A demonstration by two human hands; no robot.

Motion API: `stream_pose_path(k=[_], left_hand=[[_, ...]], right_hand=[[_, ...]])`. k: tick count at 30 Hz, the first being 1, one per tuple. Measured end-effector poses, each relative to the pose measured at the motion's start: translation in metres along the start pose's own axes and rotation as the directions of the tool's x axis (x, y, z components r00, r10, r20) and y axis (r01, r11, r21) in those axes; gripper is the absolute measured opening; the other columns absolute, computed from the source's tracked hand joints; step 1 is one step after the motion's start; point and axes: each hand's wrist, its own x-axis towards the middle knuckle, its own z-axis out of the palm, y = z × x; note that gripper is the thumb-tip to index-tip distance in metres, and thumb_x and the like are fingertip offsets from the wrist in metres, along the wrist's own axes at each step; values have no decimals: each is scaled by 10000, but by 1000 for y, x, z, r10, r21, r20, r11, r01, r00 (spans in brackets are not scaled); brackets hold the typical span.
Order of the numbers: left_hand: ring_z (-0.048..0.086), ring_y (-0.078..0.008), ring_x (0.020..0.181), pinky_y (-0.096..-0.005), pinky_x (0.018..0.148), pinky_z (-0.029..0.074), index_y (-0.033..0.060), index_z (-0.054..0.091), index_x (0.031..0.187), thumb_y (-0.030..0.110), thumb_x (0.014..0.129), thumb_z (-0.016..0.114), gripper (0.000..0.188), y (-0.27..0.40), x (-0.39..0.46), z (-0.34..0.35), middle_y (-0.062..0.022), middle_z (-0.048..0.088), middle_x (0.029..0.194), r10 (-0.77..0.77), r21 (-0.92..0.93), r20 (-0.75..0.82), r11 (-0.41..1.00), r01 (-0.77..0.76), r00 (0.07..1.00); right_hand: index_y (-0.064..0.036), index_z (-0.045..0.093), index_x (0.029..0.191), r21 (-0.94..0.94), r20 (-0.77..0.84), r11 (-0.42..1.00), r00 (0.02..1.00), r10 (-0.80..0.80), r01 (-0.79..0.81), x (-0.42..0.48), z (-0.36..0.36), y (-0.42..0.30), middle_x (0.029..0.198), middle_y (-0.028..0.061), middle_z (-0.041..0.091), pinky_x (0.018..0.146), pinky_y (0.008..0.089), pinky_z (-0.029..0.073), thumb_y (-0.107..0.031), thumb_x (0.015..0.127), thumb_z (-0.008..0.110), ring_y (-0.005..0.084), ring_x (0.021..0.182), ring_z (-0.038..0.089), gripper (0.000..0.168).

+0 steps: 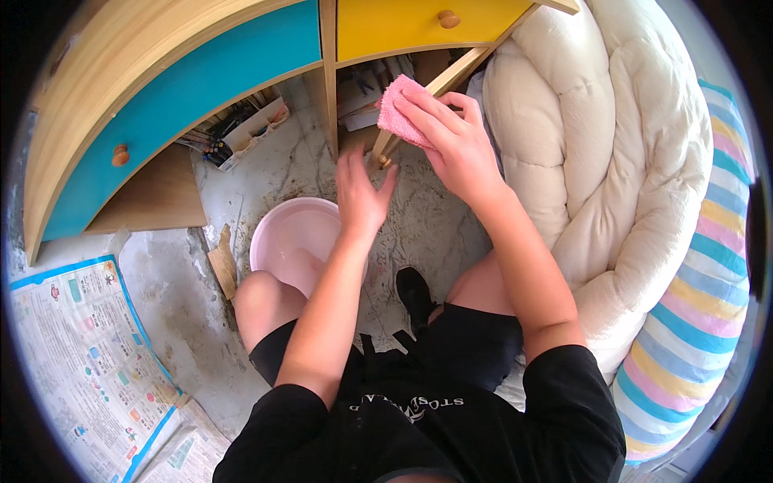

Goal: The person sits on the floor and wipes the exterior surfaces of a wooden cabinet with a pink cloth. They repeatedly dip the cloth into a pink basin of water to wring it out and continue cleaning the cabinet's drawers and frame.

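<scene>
My right hand point(453, 136) holds a folded pink cloth point(403, 111) against the top edge of an open wooden cabinet door point(459, 69) below the yellow drawer point(416, 24). My left hand point(364, 193), slightly blurred, is beside the door's lower end with its fingers apart and nothing in it. Close to its fingers is a small round wooden knob point(384, 161) on the door. Below and left of my left hand, a pink plastic basin point(284, 214) with what looks like water stands on the floor, partly hidden by my left forearm and knee.
A blue drawer point(199, 115) spans the upper left, above a white box of pens point(250, 136). A piece of wood point(223, 265) lies by the basin. A printed sheet point(96, 362) is at left. A cream quilt point(592, 151) and striped bedding point(688, 338) lie at right.
</scene>
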Motion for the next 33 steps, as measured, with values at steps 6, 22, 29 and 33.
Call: stream_pose_path(k=[6, 22, 29, 33], left_hand=[[657, -346, 822, -483, 773, 536, 24, 713, 924, 166, 821, 833, 213, 11, 10, 8, -123, 710, 876, 135, 91, 43, 986, -138, 990], [651, -308, 931, -462, 774, 486, 118, 676, 960, 286, 771, 865, 316, 69, -32, 52, -75, 679, 916, 161, 213, 199, 956, -203, 967], [645, -292, 972, -446, 805, 472, 123, 692, 997, 380, 841, 827, 330, 74, -35, 59, -68, 687, 950, 245, 153, 291, 942, -298, 925], [667, -338, 970, -458, 814, 496, 75, 705, 1047, 339, 844, 838, 359, 65, -39, 55, -94, 718, 979, 282, 48, 229, 953, -300, 932]], right_hand=[[-190, 648, 1421, -212, 8, 963, 985, 174, -169, 12, -9, 65, 1433, 21, 661, 945, 443, 590, 18, 858, 648, 397, 1155, 621, 600], [-16, 583, 1207, -336, 177, 844, 853, 492, -417, 38, -6, 80, 1303, 234, 672, 942, 546, 535, 24, 892, 555, 443, 1094, 677, 319], [-66, 624, 1245, -344, 228, 855, 849, 477, -388, 56, -30, 106, 1180, 203, 727, 881, 488, 597, -64, 981, 517, 400, 1058, 725, 285], [-95, 643, 1263, -8, 404, 751, 685, 606, -660, 52, -59, 54, 1181, 158, 741, 869, 501, 593, -32, 995, 467, 398, 1044, 727, 327]])
